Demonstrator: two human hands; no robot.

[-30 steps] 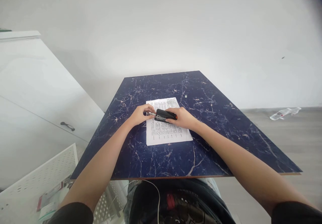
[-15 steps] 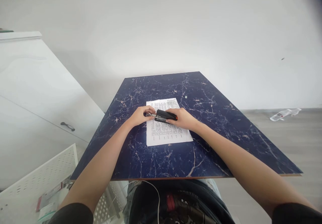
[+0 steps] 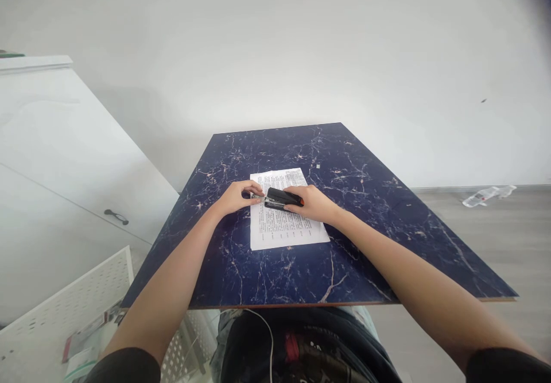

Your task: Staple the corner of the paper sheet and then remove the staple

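Observation:
A printed white sheet of paper (image 3: 284,228) lies in the middle of a dark blue marbled table (image 3: 370,222). Across its upper half lies a black stapler (image 3: 282,197) with an orange end. My right hand (image 3: 316,204) is wrapped round the stapler's right end. My left hand (image 3: 236,196) is curled at the sheet's left edge, its fingertips pinched on the metal strip that sticks out of the stapler's left end. Both forearms reach in from the near edge.
A white cabinet (image 3: 64,159) with a dark handle (image 3: 116,216) stands at the left. A white perforated panel (image 3: 64,314) with some packets sits at the lower left. A crushed plastic bottle (image 3: 486,194) lies on the grey floor at the right.
My left hand has shifted slightly left at the stapler's metal end. My right hand and the paper stay in place.

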